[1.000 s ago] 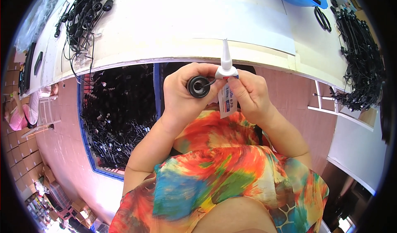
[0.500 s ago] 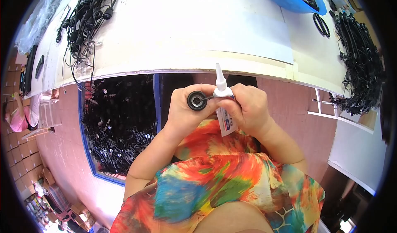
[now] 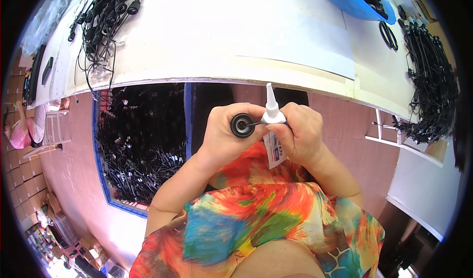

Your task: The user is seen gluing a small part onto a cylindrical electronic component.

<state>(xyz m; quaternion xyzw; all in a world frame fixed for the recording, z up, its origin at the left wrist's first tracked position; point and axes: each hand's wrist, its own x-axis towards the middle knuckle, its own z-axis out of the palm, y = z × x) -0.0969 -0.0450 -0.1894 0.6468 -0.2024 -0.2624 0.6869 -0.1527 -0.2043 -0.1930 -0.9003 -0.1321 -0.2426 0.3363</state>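
Observation:
My left hand point(image 3: 215, 132) is closed around a black round socket point(image 3: 235, 122), its open end facing up and a pale metal ring showing inside. In my right hand point(image 3: 305, 130) is a white glue tube point(image 3: 272, 111) with a long tapered nozzle pointing toward the table. The tube's flat printed body hangs below my fingers. A thin dark rod point(image 3: 257, 123) runs from near my right thumb to the socket's mouth; its far end seems to be inside. Both hands are close together in front of my chest, just short of the table edge.
A white table point(image 3: 197, 41) lies ahead. Black cables with sockets point(image 3: 106, 19) are heaped at its left, another cable bundle point(image 3: 431, 71) at its right, beside a blue basin point(image 3: 352, 4). Below left stands a blue-edged crate point(image 3: 101, 164) full of black cords. Another person point(image 3: 22, 132) is at far left.
Both hands, with the socket and the glue tube, have shifted slightly to the right in view. The tube's nozzle sits a little lower. The grips look the same.

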